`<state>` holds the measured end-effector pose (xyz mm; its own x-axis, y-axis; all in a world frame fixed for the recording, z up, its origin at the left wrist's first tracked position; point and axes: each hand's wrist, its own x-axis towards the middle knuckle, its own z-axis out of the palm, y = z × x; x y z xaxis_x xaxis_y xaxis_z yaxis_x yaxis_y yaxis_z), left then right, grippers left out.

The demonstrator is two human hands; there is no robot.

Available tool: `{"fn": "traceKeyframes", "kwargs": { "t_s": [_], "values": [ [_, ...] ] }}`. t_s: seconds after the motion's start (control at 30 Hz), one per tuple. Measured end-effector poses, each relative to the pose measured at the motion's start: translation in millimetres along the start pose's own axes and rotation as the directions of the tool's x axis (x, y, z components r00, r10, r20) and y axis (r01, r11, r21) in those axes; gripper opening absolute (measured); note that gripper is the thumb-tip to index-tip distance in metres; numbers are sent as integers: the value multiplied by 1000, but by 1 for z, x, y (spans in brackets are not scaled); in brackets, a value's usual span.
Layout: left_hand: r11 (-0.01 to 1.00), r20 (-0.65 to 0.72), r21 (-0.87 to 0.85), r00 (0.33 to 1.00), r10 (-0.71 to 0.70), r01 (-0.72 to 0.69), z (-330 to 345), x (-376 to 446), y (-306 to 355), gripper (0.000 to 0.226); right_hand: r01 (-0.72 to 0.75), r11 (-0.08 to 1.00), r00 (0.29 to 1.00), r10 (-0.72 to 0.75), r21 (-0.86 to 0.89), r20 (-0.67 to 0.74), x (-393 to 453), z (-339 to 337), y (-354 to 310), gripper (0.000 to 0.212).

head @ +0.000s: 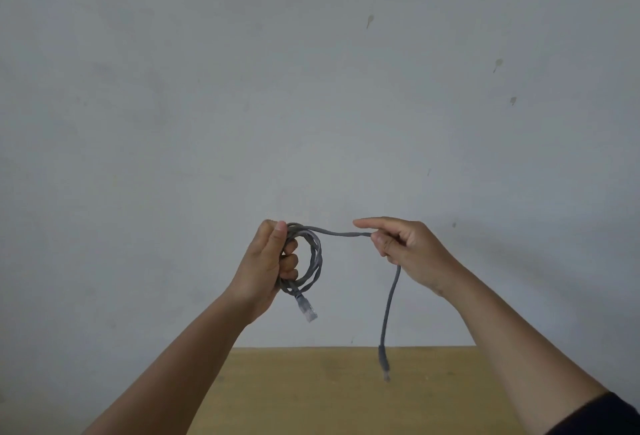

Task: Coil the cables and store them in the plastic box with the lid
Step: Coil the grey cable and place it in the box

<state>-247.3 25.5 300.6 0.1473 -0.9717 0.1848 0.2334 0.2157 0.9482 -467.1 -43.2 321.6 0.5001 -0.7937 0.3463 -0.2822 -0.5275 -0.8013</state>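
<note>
**Grey cable half coiled in two raised hands**

The left hand (268, 263) gripped a coil of thin grey network cable (313, 254), whose clear plastic plug (306, 310) dangled below the loops. A strand ran across to the right hand (405, 247), which pinched it; the free end (385, 362) hung above the brown wooden counter (311, 396). A pale grey wall (311, 88) stood behind.

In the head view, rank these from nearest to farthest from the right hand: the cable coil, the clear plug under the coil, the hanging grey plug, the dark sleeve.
From the right hand:
1. Cable coil, to its left, gripped by the left hand.
2. Clear plug, lower left, dangling under the coil.
3. Hanging grey plug, below, over the wooden table.
4. Dark sleeve, bottom right corner.
</note>
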Motion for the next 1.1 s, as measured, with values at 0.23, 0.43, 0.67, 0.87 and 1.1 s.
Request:
{"fn": "traceKeyframes", "kwargs": {
  "t_s": [0.23,0.43,0.67,0.87,1.1],
  "values": [
    [970,-69,161,979,193,-180,3,4,0,32,-26,997,999,29,-74,37,-1,0,-6,29],
    [978,-182,-157,977,108,-138,-7,14,24,33,-103,950,980,147,-296,130,-4,1,-15,20],
    [907,-57,-422,998,-17,-9,-12,12,26,29,-135,939,991,126,-317,-49,-2,-4,-11,22],
    [941,48,-325,996,-80,92,7,1,0,35,-67,997,865,36,-45,-501,3,11,-15,20],
    [991,29,-130,999,-25,28,26,-11,-17,34,-10,991,739,-83,-135,-669,1,21,-15,22]
  ]
}}
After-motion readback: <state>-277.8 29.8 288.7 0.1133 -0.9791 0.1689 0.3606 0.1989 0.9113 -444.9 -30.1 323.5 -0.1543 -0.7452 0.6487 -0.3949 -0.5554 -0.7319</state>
